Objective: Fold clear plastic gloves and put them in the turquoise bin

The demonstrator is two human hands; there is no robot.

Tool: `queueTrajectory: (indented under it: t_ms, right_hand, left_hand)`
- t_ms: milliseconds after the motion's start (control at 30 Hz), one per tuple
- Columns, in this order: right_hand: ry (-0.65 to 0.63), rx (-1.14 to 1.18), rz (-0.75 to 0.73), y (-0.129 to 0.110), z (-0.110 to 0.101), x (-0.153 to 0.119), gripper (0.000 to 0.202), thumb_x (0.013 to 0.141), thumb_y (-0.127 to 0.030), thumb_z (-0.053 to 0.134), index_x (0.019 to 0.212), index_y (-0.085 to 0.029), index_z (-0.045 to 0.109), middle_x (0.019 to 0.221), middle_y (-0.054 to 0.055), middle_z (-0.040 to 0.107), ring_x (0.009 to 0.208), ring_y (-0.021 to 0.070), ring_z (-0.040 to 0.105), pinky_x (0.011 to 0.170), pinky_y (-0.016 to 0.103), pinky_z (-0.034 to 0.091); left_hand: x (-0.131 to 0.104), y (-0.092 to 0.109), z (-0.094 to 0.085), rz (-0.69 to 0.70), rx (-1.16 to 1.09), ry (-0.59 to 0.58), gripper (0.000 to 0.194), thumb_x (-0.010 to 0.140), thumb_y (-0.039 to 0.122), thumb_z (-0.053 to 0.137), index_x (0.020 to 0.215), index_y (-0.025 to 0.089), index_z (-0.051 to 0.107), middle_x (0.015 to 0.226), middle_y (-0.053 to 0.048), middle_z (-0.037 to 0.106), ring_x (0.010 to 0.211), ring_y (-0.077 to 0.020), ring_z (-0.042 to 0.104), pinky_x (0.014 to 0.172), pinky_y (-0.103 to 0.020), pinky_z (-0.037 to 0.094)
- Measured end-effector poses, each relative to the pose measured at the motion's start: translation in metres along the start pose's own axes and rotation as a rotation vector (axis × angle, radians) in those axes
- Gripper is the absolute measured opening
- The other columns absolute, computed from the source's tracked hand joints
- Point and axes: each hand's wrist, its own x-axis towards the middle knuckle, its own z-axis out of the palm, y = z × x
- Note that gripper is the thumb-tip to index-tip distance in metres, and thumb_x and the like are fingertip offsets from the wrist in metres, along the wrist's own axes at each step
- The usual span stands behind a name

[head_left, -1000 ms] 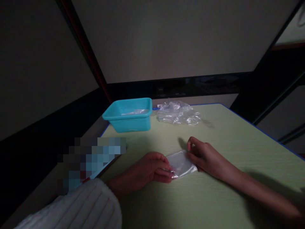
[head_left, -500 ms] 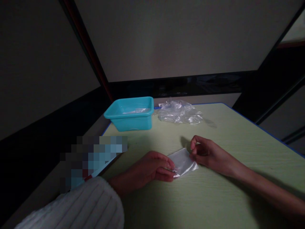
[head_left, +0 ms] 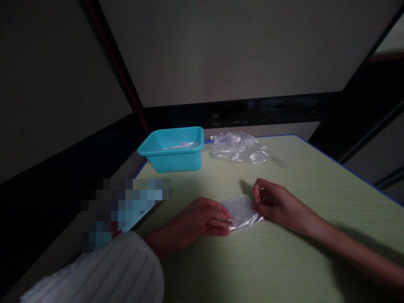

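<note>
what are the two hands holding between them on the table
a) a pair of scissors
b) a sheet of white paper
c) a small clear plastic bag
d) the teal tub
c: the left hand and right hand each pinch a side of a small clear plastic bag lying on the green table.

Two bare hands low in the frame, fingertips turned toward each other.

The left hand (head_left: pixel 202 218) sits just left of centre, palm down and knuckles up, its fingers curled and pinched together at the tips, which point right. Its wrist runs down and left into a thick white ribbed sleeve (head_left: pixel 107 273) filling the lower left corner. The right hand (head_left: pixel 274 204) lies right of centre, a little higher in the frame, fingers bent inward with the tips gathered and pointing left. Its bare forearm stretches away to the lower right edge, resting low and almost flat.
</note>
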Motion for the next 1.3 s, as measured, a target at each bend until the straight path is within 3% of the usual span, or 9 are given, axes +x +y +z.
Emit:
queueTrajectory:
  t_ms: [400,633,733,833,933,1067,1300]
  right_hand:
    - [0.023,-0.086,-0.038,0.001,0.0,-0.001,0.014,0.065,-0.015,0.049,0.067,-0.022,0.038,0.052,-0.007,0.046,0.043,0.0095,0.047,0.04,0.02,0.033]
    - [0.059,-0.365,-0.106,-0.007,-0.001,-0.002,0.014,0.067,-0.011,0.049,0.064,-0.022,0.04,0.051,-0.005,0.048,0.045,0.0104,0.046,0.042,0.021,0.033]
    - [0.022,-0.489,-0.29,-0.013,-0.003,-0.006,0.011,0.078,-0.013,0.045,0.072,-0.019,0.051,0.066,0.002,0.058,0.057,0.0138,0.055,0.053,0.025,0.044]
    - [-0.121,-0.562,-0.449,-0.017,-0.003,-0.01,0.023,0.089,-0.02,0.038,0.096,-0.015,0.06,0.101,0.013,0.062,0.094,0.0218,0.06,0.082,0.036,0.049]
    - [-0.296,-0.643,-0.486,-0.015,0.0,-0.013,0.041,0.092,-0.03,0.041,0.129,-0.013,0.047,0.137,0.016,0.044,0.127,0.0256,0.039,0.105,0.043,0.032]
    - [-0.483,-0.716,-0.443,-0.008,0.004,-0.015,0.069,0.09,-0.049,0.039,0.143,-0.008,0.022,0.148,0.018,0.019,0.136,0.0265,0.016,0.111,0.048,0.016]
    - [-0.478,-0.684,-0.517,0.001,0.003,-0.016,0.078,0.086,-0.056,0.043,0.144,-0.013,0.013,0.148,0.017,0.008,0.136,0.0281,0.006,0.11,0.051,0.013]
  left_hand:
    - [-0.001,0.002,0.0,0.009,-0.024,0.007,0.013,0.054,0.016,0.072,0.064,0.011,0.065,0.069,-0.003,0.068,0.065,-0.0139,0.065,0.062,-0.022,0.05]
    - [-0.001,0.002,0.001,-0.011,-0.024,0.034,0.012,0.056,0.014,0.073,0.066,0.011,0.067,0.071,-0.004,0.069,0.061,-0.0121,0.064,0.06,-0.022,0.05]
    - [-0.002,0.003,0.002,-0.015,-0.028,0.036,0.016,0.053,0.016,0.075,0.068,0.012,0.069,0.07,-0.003,0.07,0.063,-0.0125,0.064,0.061,-0.021,0.05]
    - [-0.003,0.003,0.002,-0.007,-0.028,0.023,0.022,0.049,0.02,0.077,0.068,0.011,0.069,0.068,-0.004,0.069,0.063,-0.0128,0.064,0.063,-0.022,0.05]
    - [-0.004,0.003,0.002,0.013,-0.039,0.003,0.025,0.048,0.023,0.079,0.068,0.011,0.069,0.07,-0.003,0.069,0.064,-0.0129,0.064,0.065,-0.023,0.05]
    - [-0.004,0.002,0.0,0.013,-0.032,-0.004,0.026,0.049,0.023,0.079,0.07,0.012,0.068,0.075,-0.003,0.069,0.068,-0.0142,0.064,0.068,-0.025,0.05]
    - [-0.003,0.008,-0.003,0.023,0.048,-0.059,0.019,0.058,0.022,0.073,0.074,0.012,0.069,0.075,-0.004,0.07,0.07,-0.0157,0.066,0.069,-0.026,0.049]
